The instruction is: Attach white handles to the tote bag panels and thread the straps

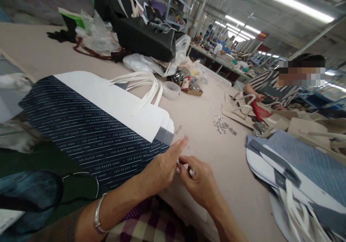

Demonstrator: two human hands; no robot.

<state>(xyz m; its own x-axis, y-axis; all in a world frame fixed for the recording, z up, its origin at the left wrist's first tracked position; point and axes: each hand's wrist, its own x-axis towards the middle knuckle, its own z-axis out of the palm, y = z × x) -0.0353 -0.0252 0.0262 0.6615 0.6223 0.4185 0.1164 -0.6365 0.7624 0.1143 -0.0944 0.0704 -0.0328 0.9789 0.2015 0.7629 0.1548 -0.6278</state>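
While the bare right hand (198, 179) pinches a tiny pale piece (178, 161) beside the bare left hand (162, 166), whose grip I cannot tell, navy white-striped fabric (89, 126) lies left; silvery metal pieces (221, 125) lie farther right.

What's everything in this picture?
Table: one, beige, middle
Striped cloth: one, navy, front left
Panels: several, white, by striped cloth
Handles: several, white, by panels
Big bag: one, black, back
Plastic: several, clear, back
Box: one, brown, back middle
Bits: many, silver, right of middle
Bags: several, beige, right
Pile: one, blue-white, front right
Co-worker: one, striped sleeves, right
Red thing: one, red, by co-worker
Lamps: several, white, overhead
Bracelet: one, silver, left forearm
Left grip: one, bare, front middle
Right grip: one, bare, beside left grip
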